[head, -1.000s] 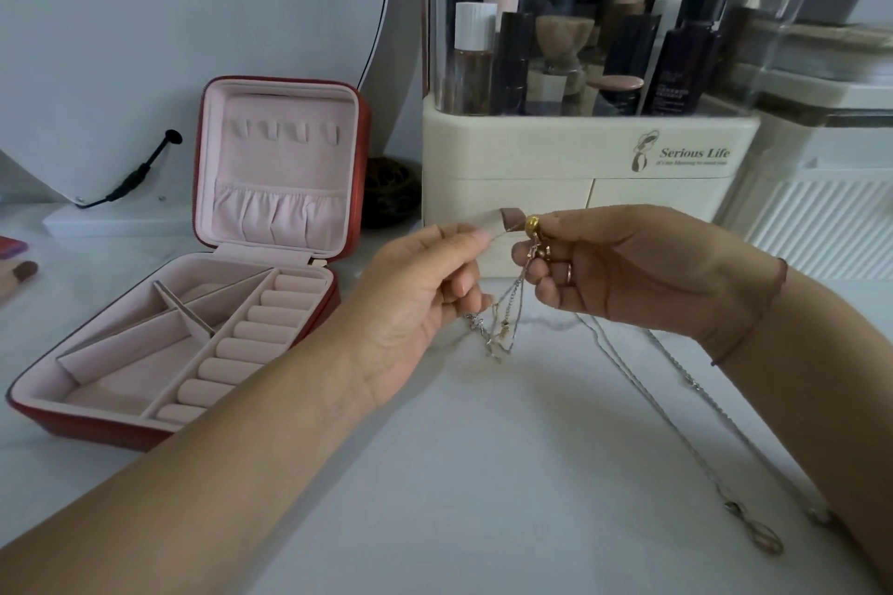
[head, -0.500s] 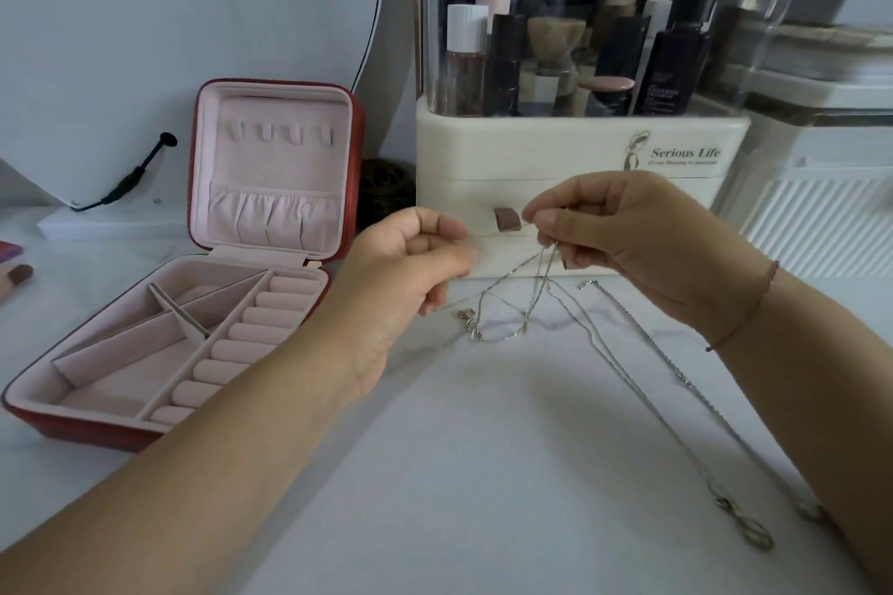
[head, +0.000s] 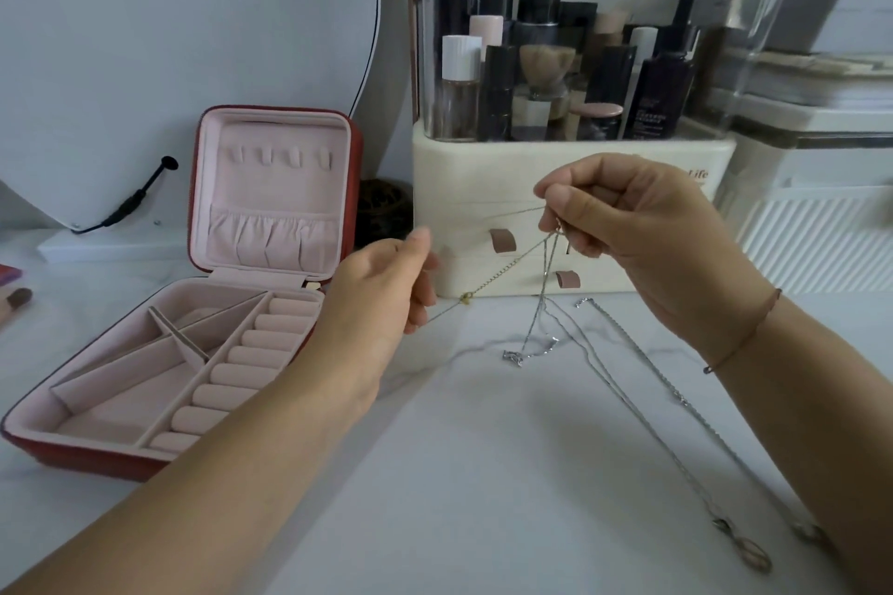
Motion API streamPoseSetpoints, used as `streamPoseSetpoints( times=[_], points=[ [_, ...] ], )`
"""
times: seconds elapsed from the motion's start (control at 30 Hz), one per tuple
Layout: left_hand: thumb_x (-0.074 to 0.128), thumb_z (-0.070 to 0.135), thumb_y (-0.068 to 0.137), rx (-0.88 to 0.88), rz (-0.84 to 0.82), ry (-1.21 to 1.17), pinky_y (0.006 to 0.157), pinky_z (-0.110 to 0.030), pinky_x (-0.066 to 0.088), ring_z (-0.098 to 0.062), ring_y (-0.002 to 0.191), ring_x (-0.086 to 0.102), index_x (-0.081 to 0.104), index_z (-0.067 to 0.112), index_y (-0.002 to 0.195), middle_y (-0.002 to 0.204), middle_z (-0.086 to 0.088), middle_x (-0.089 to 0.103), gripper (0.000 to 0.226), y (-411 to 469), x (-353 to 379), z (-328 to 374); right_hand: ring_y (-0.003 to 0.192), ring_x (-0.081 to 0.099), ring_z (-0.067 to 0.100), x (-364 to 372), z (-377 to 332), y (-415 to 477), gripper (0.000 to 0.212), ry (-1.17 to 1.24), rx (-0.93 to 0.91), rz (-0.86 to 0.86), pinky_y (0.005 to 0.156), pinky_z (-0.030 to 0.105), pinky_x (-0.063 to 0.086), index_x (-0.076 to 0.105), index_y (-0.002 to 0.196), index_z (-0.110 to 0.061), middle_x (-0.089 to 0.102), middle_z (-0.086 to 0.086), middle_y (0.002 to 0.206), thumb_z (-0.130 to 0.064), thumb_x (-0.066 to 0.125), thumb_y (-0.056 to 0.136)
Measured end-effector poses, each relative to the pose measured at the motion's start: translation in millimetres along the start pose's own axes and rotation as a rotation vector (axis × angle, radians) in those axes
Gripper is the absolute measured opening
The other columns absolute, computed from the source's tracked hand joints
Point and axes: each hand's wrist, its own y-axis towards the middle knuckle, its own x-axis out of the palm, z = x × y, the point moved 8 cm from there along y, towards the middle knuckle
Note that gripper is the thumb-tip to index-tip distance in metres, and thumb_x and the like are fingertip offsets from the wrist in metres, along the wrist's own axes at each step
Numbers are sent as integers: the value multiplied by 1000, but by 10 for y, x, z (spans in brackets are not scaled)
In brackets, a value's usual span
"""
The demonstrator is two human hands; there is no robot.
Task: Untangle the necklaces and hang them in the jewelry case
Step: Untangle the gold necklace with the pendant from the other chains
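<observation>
Right, head view, the only one.

**Step:** separating the tangle. Left hand [head: 386, 290] pinches the gold chain [head: 497, 273] at its low end, fingers curled. Right hand [head: 628, 227] pinches the bunch where the strands meet, thumb against forefinger. The gold chain runs taut between the hands, with its clasp [head: 466, 298] just beside the left fingers. Silver chain [head: 536, 329] hangs from the right hand, and its pendant [head: 513, 357] rests on the desk [head: 483, 473]. Two long silver chains [head: 642, 411] trail from near the right hand across the desk to the lower right. I cannot tell whether they are still caught in the bunch.

**My advice:**
- Slacken the gold chain first, since tension likely locks the knot.
- Hold the bunch loosely and feed the clasp end back through the loops.
- Do not yank, because the links look fine.
- Free one chain, hang it, then repeat.

**Containers:**
- Case [head: 275, 188] sits open on the desk to the left, lid upright.
 - The four lid hooks [head: 280, 156] are bare and nothing is hung yet.
 - Pocket [head: 273, 239] below the hooks looks flat.
 - The base has divided compartments and ring rolls [head: 241, 372], with no jewellery visible.
- Organizer [head: 483, 169] stands behind the hands. Its top bin is packed with upright bottles [head: 531, 63] and its drawers are closed.
</observation>
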Motion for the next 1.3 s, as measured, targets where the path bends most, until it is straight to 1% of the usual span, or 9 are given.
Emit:
streamPoseSetpoints(
  times=[0.27,0.33,0.5,0.57,0.7,0.8,0.87,1.03,1.3],
  points=[
    [58,20,84,72,114,30,49,-28,24,-10,42,31,54,4,66,59,-1,46,24,27,-137,62,60,60,10,-33,71,15,15,-184,-15,31,58,23,48,69,83,-15,70,8,74,-1,64,86],
    [59,18,83,46,102,55,49,-28,23,-9,43,32,54,8,63,57,3,46,22,39,-121,32,64,61,12,-32,71,8,17,-208,-15,31,61,32,52,70,83,-20,70,9,76,-4,65,86],
    [62,12,82,37,-23,163,62,-17,42,1,58,54,67,19,76,69,10,64,11,-24,14,-20,67,60,18,53,20,-25,15,-187,-43,-31,64,49,49,71,88,-22,69,9,76,-7,66,86],
    [63,11,83,72,-69,210,64,-6,41,5,71,58,69,24,83,84,10,70,15,-56,71,1,62,59,14,105,-17,-36,14,-136,-65,-60,60,40,48,69,91,-14,67,9,73,-2,65,85],
    [70,25,81,151,-133,242,80,-16,43,1,86,61,71,32,84,91,15,70,8,-119,169,108,53,56,9,203,-43,-64,11,-47,-67,-116,49,17,44,65,90,-6,66,12,71,3,64,84],
    [71,37,76,168,-250,95,93,-26,46,-4,93,65,74,24,89,92,9,74,19,-186,288,183,49,54,10,255,-47,-89,9,-33,-59,-144,46,17,42,64,89,-6,64,31,80,0,65,83],
    [73,38,73,178,-319,53,96,-29,47,-8,96,67,74,19,93,93,6,75,28,-207,354,200,46,53,10,286,-44,-103,8,-34,-56,-161,45,17,42,64,89,-5,63,26,73,0,65,83],
    [75,30,76,157,-351,24,98,-34,47,-17,98,67,75,15,87,91,-2,75,19,-198,408,165,42,52,12,329,-56,-124,9,-27,-63,-183,41,20,39,64,89,-5,62,8,67,-4,68,81],
    [66,18,83,169,-302,-39,84,-11,47,-8,90,69,76,15,83,84,2,76,10,-183,367,169,43,52,10,301,-29,-103,9,-100,-73,-147,42,19,39,67,85,-11,63,-3,65,-5,70,81]
  ],
)
